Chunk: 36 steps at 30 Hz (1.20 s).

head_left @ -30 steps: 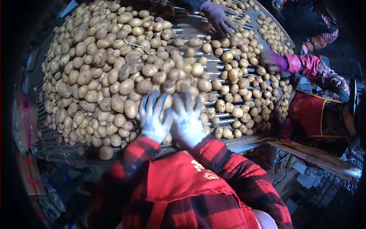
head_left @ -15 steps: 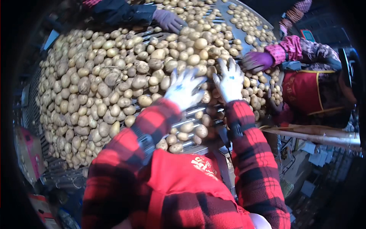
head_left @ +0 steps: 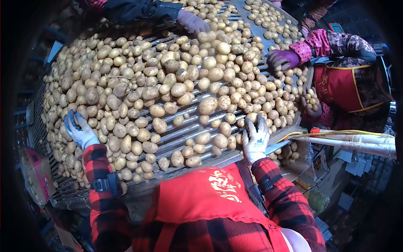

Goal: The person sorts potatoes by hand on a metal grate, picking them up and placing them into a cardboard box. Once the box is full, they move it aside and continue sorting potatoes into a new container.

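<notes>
My left hand (head_left: 81, 131), in a white glove with blue fingertips, rests on the near left side of a large heap of potatoes (head_left: 113, 101). Its fingers are apart and hold nothing. Close to the front edge, my right hand (head_left: 255, 142) wears a similar white glove with a blue print. Its fingers are spread against potatoes (head_left: 252, 117) just beyond them, without gripping any. Between my hands, several loose potatoes (head_left: 199, 143) lie on the metal bars of the grate (head_left: 178, 133).
A co-worker's purple-gloved hand (head_left: 284, 59) reaches in from the right; another gloved hand (head_left: 193, 22) is at the top. White pipes (head_left: 357, 143) stick out at the right. Below the front edge, potatoes (head_left: 287, 154) sit lower down. A cardboard box (head_left: 40, 176) stands at the left.
My left hand has swung from the middle to the far left of the heap. My right hand has come back towards the front edge. More bare bars show in the middle.
</notes>
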Motion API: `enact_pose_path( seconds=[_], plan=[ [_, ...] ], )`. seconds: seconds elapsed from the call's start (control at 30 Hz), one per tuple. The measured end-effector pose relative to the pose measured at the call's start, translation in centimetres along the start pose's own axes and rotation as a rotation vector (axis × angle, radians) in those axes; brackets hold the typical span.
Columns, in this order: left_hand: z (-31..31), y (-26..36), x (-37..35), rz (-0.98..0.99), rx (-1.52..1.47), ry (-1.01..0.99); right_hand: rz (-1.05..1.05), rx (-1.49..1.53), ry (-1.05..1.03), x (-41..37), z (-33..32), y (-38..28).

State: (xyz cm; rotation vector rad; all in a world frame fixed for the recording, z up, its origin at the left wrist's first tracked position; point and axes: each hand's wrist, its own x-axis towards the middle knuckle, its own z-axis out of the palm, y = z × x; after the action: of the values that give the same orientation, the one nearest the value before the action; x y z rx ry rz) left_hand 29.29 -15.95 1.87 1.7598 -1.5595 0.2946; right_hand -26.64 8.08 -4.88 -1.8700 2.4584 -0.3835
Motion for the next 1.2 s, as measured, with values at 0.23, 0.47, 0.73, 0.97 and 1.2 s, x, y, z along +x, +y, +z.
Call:
enact_pose_path(
  seconds=[0.23,0.47,0.73,0.97,1.2],
  plan=[
    [4.6,11.4,-7.6,-0.371,-0.533,-0.12,0.007,0.008,-0.029,0.2,-0.2,-0.2],
    [11.8,22.3,-8.3,0.019,-0.299,-0.365,0.002,0.065,-0.01,0.7,-0.6,-0.3],
    [20.1,37.1,-7.9,0.029,-0.136,-0.673,0.043,0.09,0.007,0.8,-0.6,-0.4],
    [21.0,35.7,-5.7,0.355,-0.678,-0.835,0.044,0.168,0.071,0.5,-0.5,0.0],
    [7.1,-1.3,12.6,0.298,-0.027,-0.044,0.027,0.146,0.168,0.8,-0.4,0.0]
  ],
)
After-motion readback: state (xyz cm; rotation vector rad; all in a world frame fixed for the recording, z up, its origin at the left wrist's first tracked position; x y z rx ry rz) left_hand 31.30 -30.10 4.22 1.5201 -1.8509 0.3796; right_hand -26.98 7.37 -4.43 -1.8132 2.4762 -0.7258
